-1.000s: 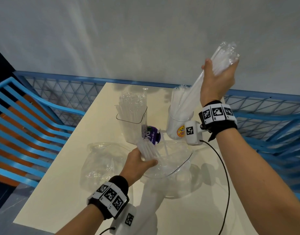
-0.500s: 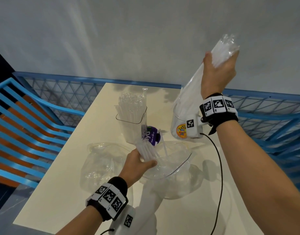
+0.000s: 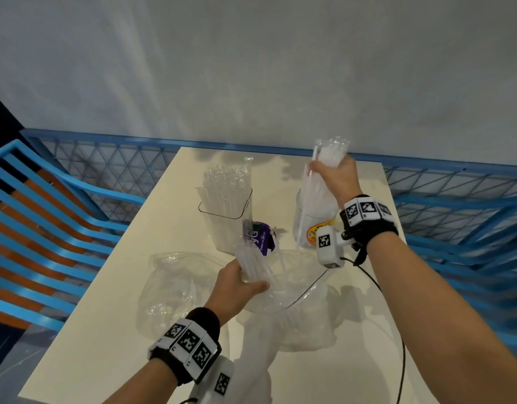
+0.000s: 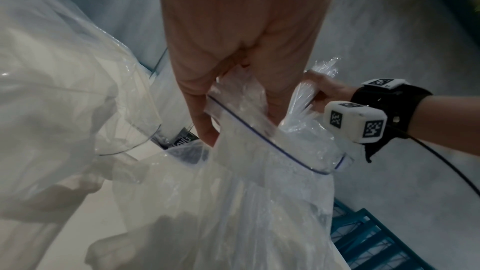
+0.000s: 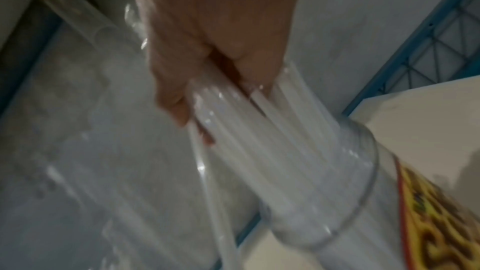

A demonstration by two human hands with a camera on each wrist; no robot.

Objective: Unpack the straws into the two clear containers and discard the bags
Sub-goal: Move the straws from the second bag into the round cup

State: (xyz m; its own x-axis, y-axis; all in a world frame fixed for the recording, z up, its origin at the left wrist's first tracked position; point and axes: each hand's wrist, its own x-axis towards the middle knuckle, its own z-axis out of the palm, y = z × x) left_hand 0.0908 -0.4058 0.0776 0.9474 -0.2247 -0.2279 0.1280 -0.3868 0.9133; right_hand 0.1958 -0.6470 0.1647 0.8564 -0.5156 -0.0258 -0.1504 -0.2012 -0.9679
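Note:
My right hand (image 3: 334,174) grips a bundle of white straws (image 3: 328,154) and holds it upright in the round clear container (image 3: 305,225), which has a yellow and red sticker. In the right wrist view the straws (image 5: 259,141) run from my right hand (image 5: 207,81) down past the container's rim (image 5: 369,171). My left hand (image 3: 238,282) grips the mouth of a clear zip bag (image 3: 292,284), with straws (image 3: 251,262) sticking up from it. The left wrist view shows my left hand (image 4: 207,110) pinching the bag's blue-lined rim (image 4: 259,130). The square clear container (image 3: 225,205) holds straws.
An empty crumpled clear bag (image 3: 172,287) lies left of my left hand on the cream table (image 3: 111,339). A purple-labelled item (image 3: 263,237) sits between the containers. A blue slatted chair (image 3: 47,228) and blue mesh railing (image 3: 455,199) border the table. A black cable (image 3: 401,330) hangs from my right wrist.
My right hand has come down from high above the round container, lowering the straw bundle into it. The left hand has stayed on the zip bag.

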